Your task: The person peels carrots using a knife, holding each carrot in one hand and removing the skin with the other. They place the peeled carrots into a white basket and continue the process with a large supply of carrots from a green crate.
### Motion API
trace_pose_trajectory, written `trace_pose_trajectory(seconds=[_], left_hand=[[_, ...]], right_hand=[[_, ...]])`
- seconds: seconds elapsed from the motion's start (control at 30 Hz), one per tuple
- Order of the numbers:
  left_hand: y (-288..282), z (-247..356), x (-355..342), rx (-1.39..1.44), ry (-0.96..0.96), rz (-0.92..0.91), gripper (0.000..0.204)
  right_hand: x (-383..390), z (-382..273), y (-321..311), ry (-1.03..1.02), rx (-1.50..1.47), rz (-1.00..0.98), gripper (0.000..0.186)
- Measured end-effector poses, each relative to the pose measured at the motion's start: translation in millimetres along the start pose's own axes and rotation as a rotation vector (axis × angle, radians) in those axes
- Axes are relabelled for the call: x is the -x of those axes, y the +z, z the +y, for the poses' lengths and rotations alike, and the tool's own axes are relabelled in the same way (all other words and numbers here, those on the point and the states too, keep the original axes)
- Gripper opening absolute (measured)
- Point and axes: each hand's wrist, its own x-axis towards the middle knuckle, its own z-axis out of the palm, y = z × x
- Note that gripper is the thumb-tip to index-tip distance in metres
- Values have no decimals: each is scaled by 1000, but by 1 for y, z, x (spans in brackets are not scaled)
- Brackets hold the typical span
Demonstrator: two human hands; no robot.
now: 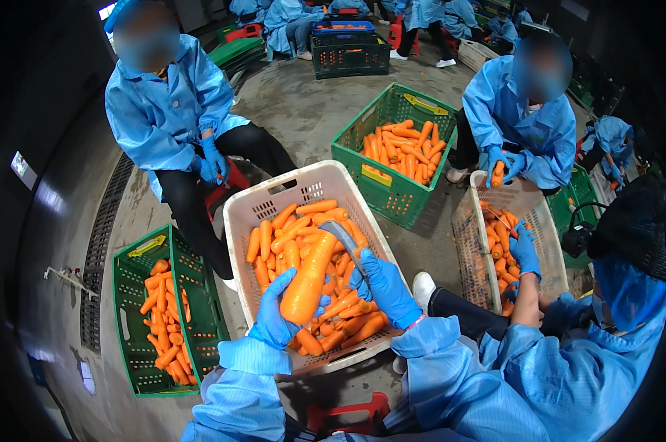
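Note:
My gloved left hand (274, 313) grips a large, wet-looking orange carrot (309, 276), held tilted with its thick end down. Wrapped round a curved grey tool (336, 230), perhaps a blade, is my gloved right hand (384, 291); the tool arches over the carrot's upper end, and whether it touches the carrot I cannot tell. Both hands are above a white perforated crate (238, 214) heaped with carrots (362, 331). The tool's handle is hidden in my fingers.
Green crates of carrots (421, 199) (134, 368) stand beside mine. Two seated workers (163, 118) (524, 129) face me; a third (605, 376), at my right, reaches into another white crate (469, 287). A red stool (333, 416) is below me; more workers and crates fill the back.

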Motion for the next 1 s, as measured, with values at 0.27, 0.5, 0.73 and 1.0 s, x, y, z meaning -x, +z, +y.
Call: trace_pose_trajectory(seconds=[0.27, 0.5, 0.73, 1.0], left_hand=[[11, -1, 2, 147, -40, -28, 56], [7, 5, 10, 230, -113, -175, 56], [26, -5, 13, 315, -122, -203, 60], [23, -13, 15, -128, 1, -63, 58]], right_hand=[[-3, -6, 11, -50, 34, 39, 44], [-10, 4, 5, -91, 31, 79, 41], [-6, 6, -6, -32, -26, 104, 44], [5, -6, 8, -138, 299, 39, 44]])
